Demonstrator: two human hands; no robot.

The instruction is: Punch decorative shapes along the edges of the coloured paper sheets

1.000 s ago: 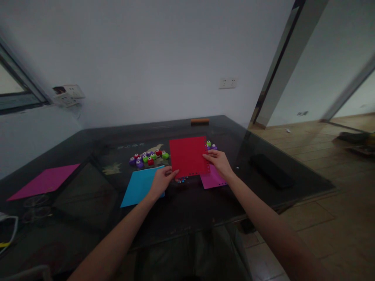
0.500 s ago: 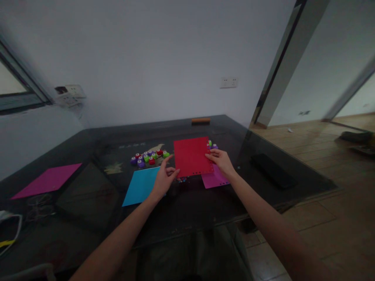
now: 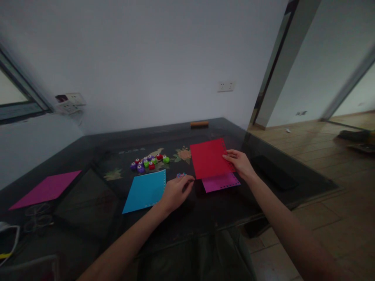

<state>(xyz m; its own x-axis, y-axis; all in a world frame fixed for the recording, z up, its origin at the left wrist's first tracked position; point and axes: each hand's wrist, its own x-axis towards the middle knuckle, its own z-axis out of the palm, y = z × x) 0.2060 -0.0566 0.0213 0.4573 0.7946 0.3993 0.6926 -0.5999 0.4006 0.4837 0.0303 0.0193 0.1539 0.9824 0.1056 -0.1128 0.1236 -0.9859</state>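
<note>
A red paper sheet (image 3: 208, 159), punched along two edges, is held up at a tilt over the right half of the dark table. The fingers and thumb of my right hand (image 3: 238, 162) pinch its right edge. At its lower left corner are the closed fingertips of my left hand (image 3: 177, 191). Partly under the red sheet lies a pink punched sheet (image 3: 219, 184). To the left of my left hand, a blue punched sheet (image 3: 145, 190) lies flat. Small colourful pieces (image 3: 181, 175) show just behind my left fingers.
Several purple, red and green eye-shaped pieces (image 3: 146, 162) cluster behind the blue sheet. A magenta sheet (image 3: 47, 188) lies at the left, near some cables (image 3: 38, 218). Toward the back is a brown bar (image 3: 199, 124). A black slab (image 3: 274, 171) rests at the right.
Both hands and the red sheet have moved right, uncovering a flower print on the table. The sheet now covers the eye pieces' right-hand group. My left fingers have drawn together.
</note>
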